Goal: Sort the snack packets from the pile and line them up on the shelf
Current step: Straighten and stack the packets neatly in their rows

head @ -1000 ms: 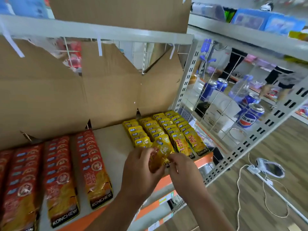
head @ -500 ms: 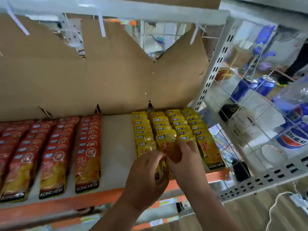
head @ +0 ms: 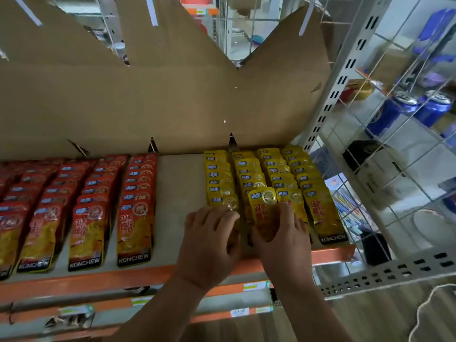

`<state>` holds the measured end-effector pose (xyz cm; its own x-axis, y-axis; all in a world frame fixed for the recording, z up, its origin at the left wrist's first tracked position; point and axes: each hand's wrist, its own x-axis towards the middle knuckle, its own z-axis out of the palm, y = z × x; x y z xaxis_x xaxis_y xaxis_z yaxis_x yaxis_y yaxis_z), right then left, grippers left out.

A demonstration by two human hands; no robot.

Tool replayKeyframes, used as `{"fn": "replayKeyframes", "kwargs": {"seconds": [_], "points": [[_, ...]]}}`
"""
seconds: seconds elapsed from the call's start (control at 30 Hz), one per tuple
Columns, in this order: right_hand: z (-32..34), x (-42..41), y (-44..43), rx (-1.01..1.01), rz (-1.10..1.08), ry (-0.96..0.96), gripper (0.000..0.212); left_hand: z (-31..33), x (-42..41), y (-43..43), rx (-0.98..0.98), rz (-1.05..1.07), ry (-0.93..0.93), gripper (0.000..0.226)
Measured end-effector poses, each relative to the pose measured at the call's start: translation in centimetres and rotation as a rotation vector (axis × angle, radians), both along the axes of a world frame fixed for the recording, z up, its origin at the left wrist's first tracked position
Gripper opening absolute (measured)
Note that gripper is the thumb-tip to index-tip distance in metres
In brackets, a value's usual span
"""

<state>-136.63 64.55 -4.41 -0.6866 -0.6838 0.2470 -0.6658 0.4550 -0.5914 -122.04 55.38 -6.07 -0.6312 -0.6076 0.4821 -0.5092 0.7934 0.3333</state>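
Note:
Several rows of yellow snack packets (head: 276,169) lie overlapped at the right of the shelf (head: 177,193). Several rows of red packets (head: 93,193) fill the left. My right hand (head: 281,240) grips the front yellow packet (head: 262,208) of the second row, thumb curled over its lower part. My left hand (head: 212,238) lies on the front packet of the first yellow row, fingers bent over it; whether it grips the packet is hidden.
Brown cardboard (head: 172,99) backs the shelf. A bare strip of shelf runs between the red and yellow rows. The orange front edge (head: 123,275) sits below my wrists. A wire grid (head: 394,169) at the right separates blue cans (head: 392,112) from the packets.
Both hands moved forward onto the shelf and lowered the yellow packet onto the front of the second row. The camera dipped and came closer to the shelf.

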Motion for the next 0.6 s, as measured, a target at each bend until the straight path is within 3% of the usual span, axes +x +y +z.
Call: {"fn": "replayKeyframes", "kwargs": {"seconds": [0.13, 0.6], "points": [[-0.9, 0.8, -0.7, -0.004, -0.067, 0.088, 0.054, -0.3, 0.0, 0.0, 0.0, -0.008, 0.042, 0.034], [-2.5, 1.3, -1.0, 0.001, -0.15, 0.22, 0.059, 0.0, 0.1, -0.2, 0.011, -0.067, 0.05, 0.03]]}}
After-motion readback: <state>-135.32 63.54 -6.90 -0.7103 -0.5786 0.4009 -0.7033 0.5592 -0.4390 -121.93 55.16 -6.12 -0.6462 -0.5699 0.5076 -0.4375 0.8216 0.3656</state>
